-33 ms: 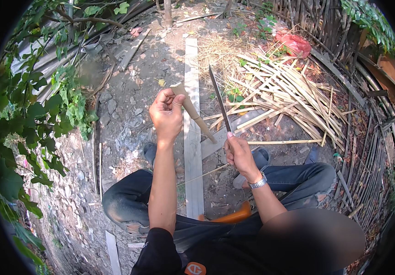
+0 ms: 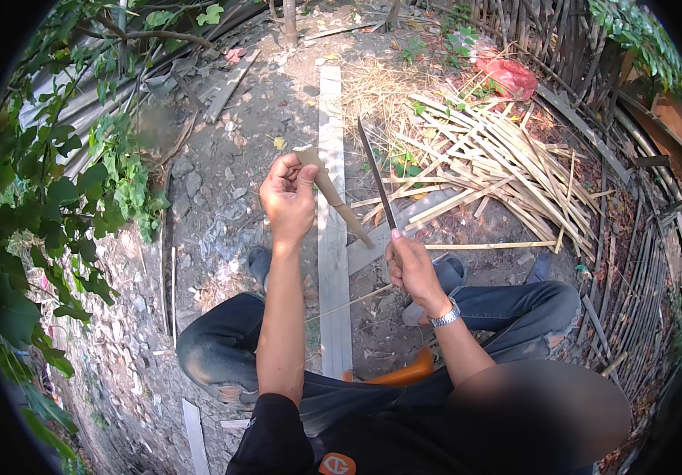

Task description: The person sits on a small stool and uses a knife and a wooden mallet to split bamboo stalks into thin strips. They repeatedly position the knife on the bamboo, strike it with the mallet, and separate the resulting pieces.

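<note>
My left hand [image 2: 288, 202] is closed round the upper end of a split piece of bamboo [image 2: 342, 210], which slants down to the right over a long pale plank [image 2: 332, 285]. One node ridge shows along it. In my right hand [image 2: 414, 267] is a knife [image 2: 377, 172] with a long, narrow, dark blade pointing up and slightly left. Its handle is hidden by my fingers. Blade and bamboo are apart, with a gap between them.
Beyond my right hand lies a heap of bamboo strips [image 2: 507, 162], with straw-like shavings [image 2: 380, 95] beside it and a red plastic bag [image 2: 509, 79] behind. An orange object [image 2: 404, 370] sits between my legs. Leafy vines [image 2: 64, 198] hang at left; a stick fence [image 2: 539, 39] stands far right.
The knife and my right hand have shifted very slightly to the left. The left hand and the bamboo have barely moved.
</note>
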{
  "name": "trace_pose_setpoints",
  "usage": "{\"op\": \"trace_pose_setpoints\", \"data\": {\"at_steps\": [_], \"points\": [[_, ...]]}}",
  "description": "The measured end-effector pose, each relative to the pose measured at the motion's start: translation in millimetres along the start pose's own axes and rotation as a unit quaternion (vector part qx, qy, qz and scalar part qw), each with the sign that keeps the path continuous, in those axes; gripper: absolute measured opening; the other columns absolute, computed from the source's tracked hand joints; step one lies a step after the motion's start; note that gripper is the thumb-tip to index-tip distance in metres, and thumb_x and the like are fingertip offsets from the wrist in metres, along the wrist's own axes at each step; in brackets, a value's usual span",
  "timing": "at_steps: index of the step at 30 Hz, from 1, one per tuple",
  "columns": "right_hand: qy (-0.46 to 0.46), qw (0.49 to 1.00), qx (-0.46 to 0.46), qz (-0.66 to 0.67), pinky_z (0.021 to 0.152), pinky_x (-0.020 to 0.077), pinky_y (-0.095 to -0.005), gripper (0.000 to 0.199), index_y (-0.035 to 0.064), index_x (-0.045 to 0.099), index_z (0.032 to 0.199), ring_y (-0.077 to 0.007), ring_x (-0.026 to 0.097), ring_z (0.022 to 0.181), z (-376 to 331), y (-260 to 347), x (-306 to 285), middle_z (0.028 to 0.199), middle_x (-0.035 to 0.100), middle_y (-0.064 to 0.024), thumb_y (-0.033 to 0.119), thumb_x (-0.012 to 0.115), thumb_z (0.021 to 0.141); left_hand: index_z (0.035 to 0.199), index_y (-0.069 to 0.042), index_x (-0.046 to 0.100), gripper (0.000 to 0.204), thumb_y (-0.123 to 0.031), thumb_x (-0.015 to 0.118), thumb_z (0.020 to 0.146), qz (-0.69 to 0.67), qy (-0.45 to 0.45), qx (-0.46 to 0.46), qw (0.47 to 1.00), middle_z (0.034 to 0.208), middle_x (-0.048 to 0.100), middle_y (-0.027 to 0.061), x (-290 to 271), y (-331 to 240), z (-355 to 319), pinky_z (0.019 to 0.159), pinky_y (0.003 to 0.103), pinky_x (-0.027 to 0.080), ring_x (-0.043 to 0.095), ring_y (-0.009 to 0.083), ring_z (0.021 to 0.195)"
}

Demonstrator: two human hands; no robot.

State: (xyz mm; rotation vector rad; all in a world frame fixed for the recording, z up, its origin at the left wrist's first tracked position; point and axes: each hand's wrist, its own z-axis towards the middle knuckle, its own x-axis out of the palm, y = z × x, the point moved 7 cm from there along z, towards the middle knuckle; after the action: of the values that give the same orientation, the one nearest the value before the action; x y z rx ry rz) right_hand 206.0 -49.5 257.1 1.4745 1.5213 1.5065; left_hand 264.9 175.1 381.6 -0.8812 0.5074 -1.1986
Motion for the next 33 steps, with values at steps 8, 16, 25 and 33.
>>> {"op": "trace_pose_setpoints", "data": {"at_steps": [8, 16, 25, 33], "points": [[-0.004, 0.962, -0.240, 0.127, 0.043, 0.0307, -0.0253, 0.059, 0.0050, 0.048, 0.080, -0.0103, 0.037, 0.045, -37.3, 127.1, 5.9, 0.054, 0.039, -0.0006, 0.053, 0.028, 0.109, 0.105, 0.003, 0.067, 0.014, -0.005, 0.071, 0.094, 0.064, 0.045, -0.043, 0.996, 0.089, 0.073, 0.0053, -5.6, 10.6, 15.1, 0.075, 0.023, 0.050, 0.064, 0.0082, 0.080], [-0.049, 0.961, 0.249, 0.110, 0.041, 0.0273, -0.0252, 0.054, 0.0104, 0.043, 0.081, -0.0105, 0.029, 0.041, -50.7, -57.4, -32.4, 0.054, 0.032, 0.0021, 0.059, 0.042, 0.104, 0.105, 0.004, 0.066, 0.016, -0.007, 0.071, 0.095, 0.136, 0.029, 0.014, 0.990, 0.088, 0.071, 0.0051, 14.2, 3.4, 21.0, 0.076, 0.024, 0.051, 0.065, 0.0089, 0.083], [0.006, 0.914, -0.360, 0.190, 0.043, 0.0258, -0.0263, 0.060, 0.0127, 0.039, 0.085, -0.0097, 0.032, 0.041, -76.1, 113.6, 15.4, 0.051, 0.033, 0.0039, 0.067, 0.023, 0.104, 0.098, 0.002, 0.069, 0.015, -0.009, 0.075, 0.091, 0.217, -0.036, 0.058, 0.974, 0.080, 0.072, 0.0052, 28.2, -2.0, 17.3, 0.061, 0.024, 0.049, 0.064, 0.0081, 0.070], [-0.012, 0.977, 0.013, 0.213, 0.041, 0.0230, -0.0257, 0.058, 0.0126, 0.045, 0.083, -0.0082, 0.026, 0.037, -66.0, 84.3, -3.8, 0.051, 0.030, 0.0062, 0.064, 0.031, 0.105, 0.099, 0.003, 0.069, 0.016, -0.009, 0.076, 0.091, 0.232, -0.029, 0.026, 0.972, 0.081, 0.072, 0.0066, 32.4, -11.1, 15.7, 0.067, 0.025, 0.053, 0.067, 0.0099, 0.074]]}}
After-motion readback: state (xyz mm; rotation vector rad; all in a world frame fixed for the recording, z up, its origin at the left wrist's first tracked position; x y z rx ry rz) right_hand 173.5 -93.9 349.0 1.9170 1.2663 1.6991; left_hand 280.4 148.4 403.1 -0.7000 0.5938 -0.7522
